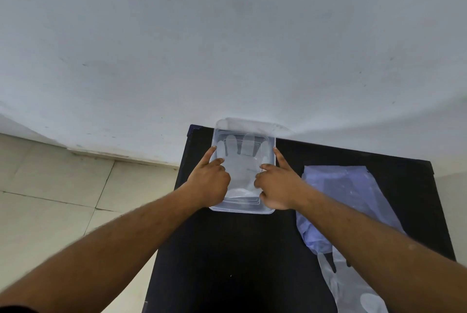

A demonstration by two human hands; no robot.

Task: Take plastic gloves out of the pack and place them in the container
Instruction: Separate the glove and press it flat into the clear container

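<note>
A clear plastic container [242, 210] stands at the far edge of the black table, against the wall. A translucent plastic glove [242, 161] lies flat inside it, fingers pointing away from me. My left hand [209, 181] rests on the container's left side, index finger stretched along the rim and thumb touching the glove. My right hand [278, 183] mirrors it on the right side, with the fingertips pressing on the glove. The bluish pack [353, 191] lies to the right, partly under my right forearm. More gloves [353, 287] spill from its near end.
The black table [227, 262] fills the lower middle of the view. A white wall [227, 47] rises right behind the container. Beige floor tiles [63, 199] lie to the left of the table.
</note>
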